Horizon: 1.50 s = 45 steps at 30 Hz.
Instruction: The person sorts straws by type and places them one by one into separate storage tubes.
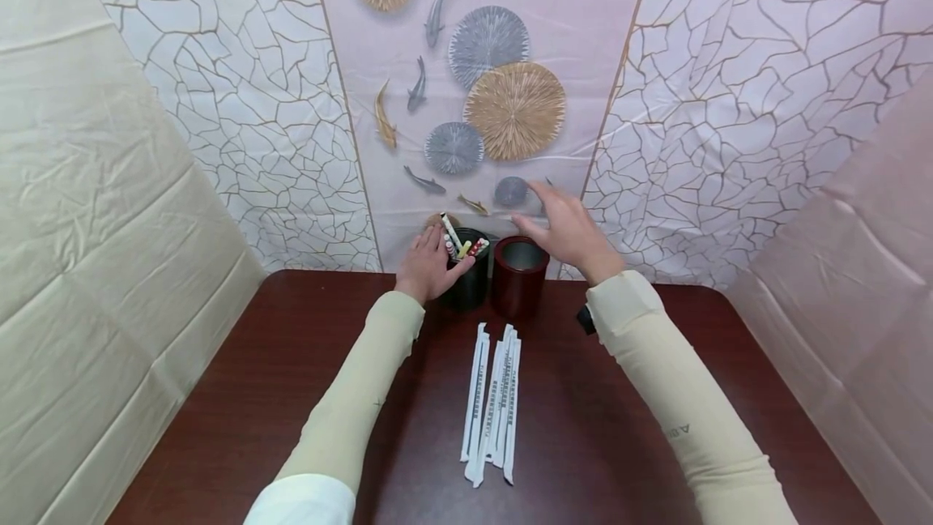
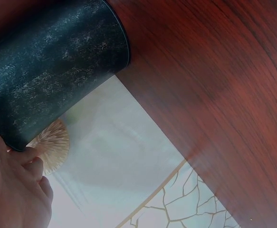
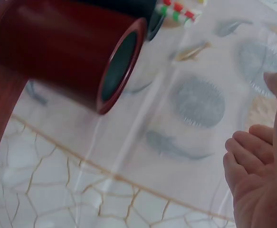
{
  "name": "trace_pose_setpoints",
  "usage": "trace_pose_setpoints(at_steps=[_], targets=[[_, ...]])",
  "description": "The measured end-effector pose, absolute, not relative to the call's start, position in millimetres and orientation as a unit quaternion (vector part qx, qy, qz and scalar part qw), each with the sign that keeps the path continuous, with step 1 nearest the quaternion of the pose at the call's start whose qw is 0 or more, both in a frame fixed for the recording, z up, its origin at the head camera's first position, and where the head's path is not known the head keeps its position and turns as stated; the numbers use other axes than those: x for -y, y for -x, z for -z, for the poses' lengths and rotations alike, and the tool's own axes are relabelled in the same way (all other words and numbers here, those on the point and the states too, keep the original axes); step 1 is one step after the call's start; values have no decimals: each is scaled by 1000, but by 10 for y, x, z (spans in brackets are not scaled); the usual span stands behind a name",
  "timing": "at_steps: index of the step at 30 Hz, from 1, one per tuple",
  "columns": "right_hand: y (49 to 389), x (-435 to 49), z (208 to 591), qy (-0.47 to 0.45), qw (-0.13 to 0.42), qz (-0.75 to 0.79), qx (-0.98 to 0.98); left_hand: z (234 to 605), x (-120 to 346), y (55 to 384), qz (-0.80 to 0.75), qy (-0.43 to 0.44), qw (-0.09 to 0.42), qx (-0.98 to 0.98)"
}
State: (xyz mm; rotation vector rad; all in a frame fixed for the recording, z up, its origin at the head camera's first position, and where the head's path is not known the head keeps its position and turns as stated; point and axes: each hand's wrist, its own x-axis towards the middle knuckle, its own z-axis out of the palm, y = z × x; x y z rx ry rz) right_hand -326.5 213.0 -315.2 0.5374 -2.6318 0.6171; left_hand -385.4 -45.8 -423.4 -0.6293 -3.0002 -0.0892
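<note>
My left hand [image 1: 425, 266] is at the mouth of a black cup [image 1: 466, 286], its thumb across the front of the rim and its fingers along the far left side. In the left wrist view, the bent fingers touch the rim of this dark, mottled cup [image 2: 57, 61]. Several patterned straws [image 1: 477, 248], some with red or green marks, stick up from it. My right hand [image 1: 572, 233] hovers above and right of a dark red cup [image 1: 519, 282], thumb spread from the fingers, holding nothing. The red cup's grey inside shows in the head view.
Several straws in white printed paper wrappers [image 1: 496, 403] lie lengthwise on the dark wooden table [image 1: 306, 395], in front of the cups. Close behind the cups hangs a patterned cloth [image 1: 408, 209]. Pale cloth walls [image 1: 109, 266] stand on both sides. A small black object [image 1: 586, 319] shows by the right cuff.
</note>
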Motion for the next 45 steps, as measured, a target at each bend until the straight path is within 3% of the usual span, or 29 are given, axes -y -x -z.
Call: trace_pose_setpoints(at_steps=[13,25,45], targets=[[3213,-2444,3410,-166,82,-131,974,4235,456,3842,19,201,39,979],[3334,-2510,3964,-176,80,-73,978,4246,483,3832,34,204,39,978],[3416,-2423,4312,-136,65,-96,984,4253,477,3872,29,203,31,978]])
